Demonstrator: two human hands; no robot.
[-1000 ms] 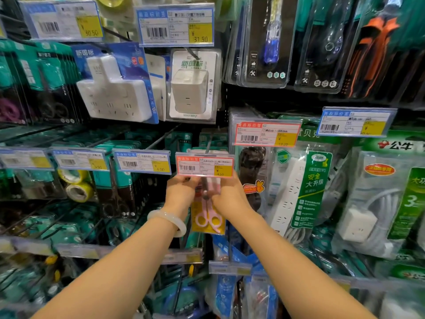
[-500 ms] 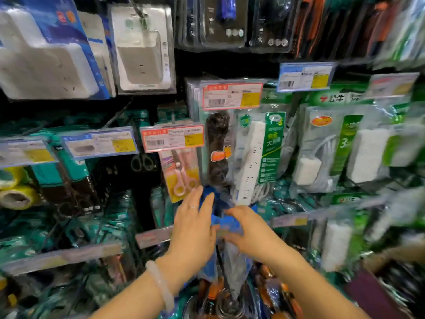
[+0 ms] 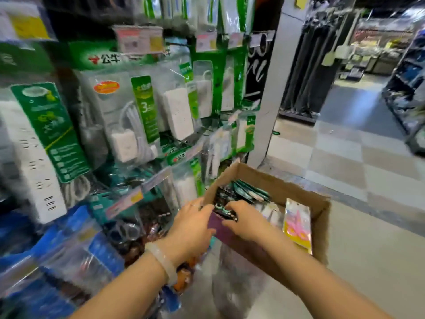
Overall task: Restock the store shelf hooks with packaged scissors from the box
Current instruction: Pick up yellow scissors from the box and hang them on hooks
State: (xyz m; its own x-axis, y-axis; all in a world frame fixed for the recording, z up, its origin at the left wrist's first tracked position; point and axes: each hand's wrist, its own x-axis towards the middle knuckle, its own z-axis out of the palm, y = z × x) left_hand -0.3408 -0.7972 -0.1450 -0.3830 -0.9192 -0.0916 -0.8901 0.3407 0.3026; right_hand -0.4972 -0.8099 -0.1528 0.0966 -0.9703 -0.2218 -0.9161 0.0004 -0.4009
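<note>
- Scissors packs [image 3: 241,194] lie in a heap inside the box [image 3: 322,217], dark and teal ones at the back.
- One yellow pack [image 3: 298,224] with pink scissors leans on the right wall of the box.
- The right hand [image 3: 243,221] is in the box, fingers bent around a dark pack [image 3: 224,211] near the front corner.
- The left hand [image 3: 189,229] sits at the box's left edge, fingers curled onto the same dark pack; how tight it holds I cannot tell.
- A pale bracelet [image 3: 162,259] is on the left wrist.
- The box stands low, just beside the shelf [image 3: 266,88].
- Green and white plug packs [image 3: 128,116] hang on the shelf, left of the box.
- A tiled floor [image 3: 345,157] runs off to the right.
</note>
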